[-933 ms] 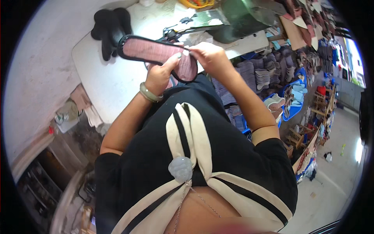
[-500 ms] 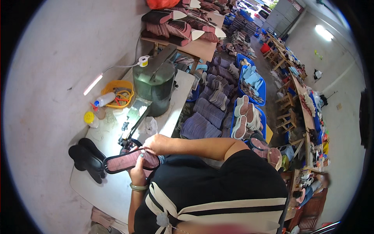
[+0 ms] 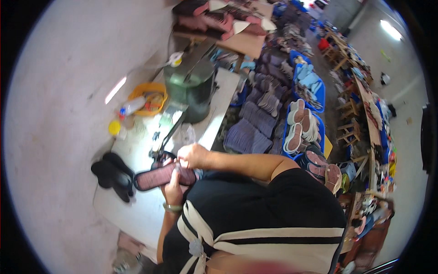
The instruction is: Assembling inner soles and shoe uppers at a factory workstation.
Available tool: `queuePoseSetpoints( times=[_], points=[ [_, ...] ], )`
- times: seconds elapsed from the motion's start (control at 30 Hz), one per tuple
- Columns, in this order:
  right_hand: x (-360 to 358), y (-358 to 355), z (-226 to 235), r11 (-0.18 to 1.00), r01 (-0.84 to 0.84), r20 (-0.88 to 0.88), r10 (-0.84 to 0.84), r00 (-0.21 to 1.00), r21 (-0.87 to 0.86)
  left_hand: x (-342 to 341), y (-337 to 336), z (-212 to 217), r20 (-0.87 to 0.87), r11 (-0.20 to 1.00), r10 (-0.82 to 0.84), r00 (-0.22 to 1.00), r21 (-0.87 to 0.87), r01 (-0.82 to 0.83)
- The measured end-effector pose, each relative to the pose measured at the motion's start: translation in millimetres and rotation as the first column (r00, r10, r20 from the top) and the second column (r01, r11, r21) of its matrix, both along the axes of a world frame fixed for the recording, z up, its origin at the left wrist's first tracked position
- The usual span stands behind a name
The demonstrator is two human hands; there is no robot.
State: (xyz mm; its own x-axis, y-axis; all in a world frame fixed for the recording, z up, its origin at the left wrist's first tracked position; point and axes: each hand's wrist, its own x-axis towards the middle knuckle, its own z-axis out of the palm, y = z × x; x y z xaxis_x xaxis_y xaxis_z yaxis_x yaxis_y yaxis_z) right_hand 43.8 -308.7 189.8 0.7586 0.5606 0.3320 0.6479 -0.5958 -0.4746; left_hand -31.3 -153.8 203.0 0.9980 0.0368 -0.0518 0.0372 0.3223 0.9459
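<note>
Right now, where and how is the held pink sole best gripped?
Probably pinch the held pink sole by its rounded left end, coming from the left: that end juts free, while the left hand and right hand are nearer its other end.

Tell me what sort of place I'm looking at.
Probably a footwear workshop: a pink, black-edged, sole-shaped piece is held over the white table, a bulky dark-green machine stands there, and stacks of purple-grey, sole-shaped pieces lie beyond.

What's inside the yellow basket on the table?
The yellow basket holds blurred reddish-brown items, too unclear to name. A pale bottle overlaps its left side. The basket's bottom, beneath the items, is covered.
</note>
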Motion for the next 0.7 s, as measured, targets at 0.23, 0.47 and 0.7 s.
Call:
queuePoseSetpoints(
  times=[0.23, 0.47, 0.7],
  points=[
    [-1.1, 12.4, 8.3, 0.913, -0.012, -0.261, 0.130, 0.957, 0.408, -7.0, 25.3, -13.2, 0.169, 0.908, 0.033, 0.985, 0.408, -0.100],
    [-7.7, 18.7, 27.0, 0.960, -0.084, -0.001, 0.088, 0.996, 0.266, -10.8, 26.7, 18.1, -0.123, 0.996, 0.062, 0.990, -0.055, -0.069],
    [-18.6, 24.3, 3.8, 0.909, 0.159, -0.412, 0.015, 0.911, 0.385, -22.9, 17.2, 12.4, -0.203, 0.975, 0.135, 0.970, -0.150, -0.167]
  ],
)
